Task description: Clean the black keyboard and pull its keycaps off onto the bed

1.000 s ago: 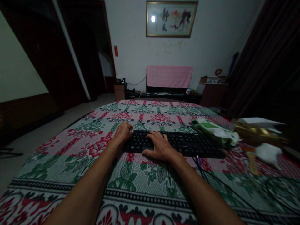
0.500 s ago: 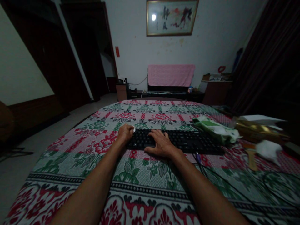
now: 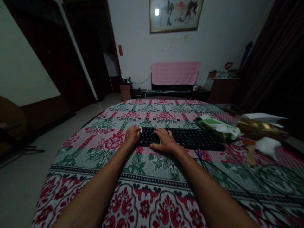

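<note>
A black keyboard (image 3: pixel 191 139) lies flat across the patterned tablecloth (image 3: pixel 133 186). At its upper left corner, my left hand (image 3: pixel 132 136) is closed around a small white wad, seemingly tissue (image 3: pixel 141 129), with only a bit of it showing past the fingers. My right hand (image 3: pixel 164 141) rests on the left-middle keys, fingers spread and thumb out near the front edge. Its palm side is hidden. In front of the keyboard, a purple plug (image 3: pixel 199 153) on a dark cable lies on the cloth.
A green and white tissue pack (image 3: pixel 218 127) overlaps the keyboard's right end. Further right are a gold box (image 3: pixel 261 126), a crumpled white tissue (image 3: pixel 268 147) and a wooden-handled brush (image 3: pixel 250 155). Dark cables (image 3: pixel 228 180) trail over the cloth at the right front.
The view has shifted slightly, so the table and keyboard sit a little higher in it. Both hands keep nearly the same places on the keyboard, the left still holding the white wad.
</note>
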Tool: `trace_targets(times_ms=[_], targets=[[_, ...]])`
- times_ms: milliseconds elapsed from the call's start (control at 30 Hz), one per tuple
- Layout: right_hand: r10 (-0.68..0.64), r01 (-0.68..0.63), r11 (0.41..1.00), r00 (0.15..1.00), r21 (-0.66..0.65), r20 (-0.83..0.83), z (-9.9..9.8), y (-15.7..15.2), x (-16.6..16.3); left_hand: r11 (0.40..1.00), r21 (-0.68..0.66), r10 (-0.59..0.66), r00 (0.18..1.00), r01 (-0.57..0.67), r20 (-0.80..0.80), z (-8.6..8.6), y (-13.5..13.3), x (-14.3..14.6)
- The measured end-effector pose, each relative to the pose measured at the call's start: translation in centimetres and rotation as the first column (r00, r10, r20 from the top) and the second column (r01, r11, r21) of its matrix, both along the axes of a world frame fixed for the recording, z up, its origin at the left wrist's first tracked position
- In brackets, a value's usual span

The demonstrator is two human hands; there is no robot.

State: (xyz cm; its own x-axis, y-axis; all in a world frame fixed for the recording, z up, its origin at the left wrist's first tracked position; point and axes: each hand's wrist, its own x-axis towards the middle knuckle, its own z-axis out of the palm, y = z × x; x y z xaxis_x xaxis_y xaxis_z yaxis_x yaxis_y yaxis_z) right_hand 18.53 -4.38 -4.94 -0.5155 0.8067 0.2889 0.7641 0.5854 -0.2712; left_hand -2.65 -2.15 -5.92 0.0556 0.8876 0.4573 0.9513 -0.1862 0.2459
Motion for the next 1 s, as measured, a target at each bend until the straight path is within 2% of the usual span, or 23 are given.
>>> trace_targets(times_ms=[200, 367, 567, 733, 800, 933, 1000], targets=[[-0.004, 0.004, 1.000, 1.000, 0.001, 0.011, 0.1, -0.1, -0.1, 0.997, 0.026, -0.078, 0.997, 0.078, 0.018, -0.2, 0.5, -0.3], [-0.009, 0.010, 1.000, 1.000, -0.007, 0.018, 0.2, -0.2, -0.1, 0.999, 0.049, -0.019, 0.998, 0.016, 0.060, -0.3, 0.2, 0.0], [-0.007, 0.007, 1.000, 1.000, -0.010, 0.014, 0.1, -0.1, -0.1, 0.997, -0.039, -0.067, 0.995, 0.065, -0.072, 0.8, 0.0, 1.8], [-0.008, 0.008, 1.000, 1.000, 0.003, 0.021, 0.0, 0.1, -0.1, 0.996, -0.086, -0.009, 0.995, 0.000, -0.098, 1.3, 0.0, 1.0], [-0.010, 0.010, 1.000, 1.000, 0.003, 0.021, -0.1, 0.1, -0.1, 0.996, -0.088, -0.001, 0.996, -0.007, -0.091, 1.4, -0.1, 0.9], [-0.012, 0.012, 1.000, 1.000, 0.017, 0.018, -0.2, 0.1, -0.2, 0.994, -0.084, -0.067, 0.997, 0.062, -0.047, 1.5, -0.4, 1.3], [-0.026, 0.025, 0.999, 1.000, 0.039, 0.014, -0.2, 0.0, -0.3, 0.996, -0.076, -0.052, 0.999, 0.052, 0.009, 1.5, -0.4, 1.2]])
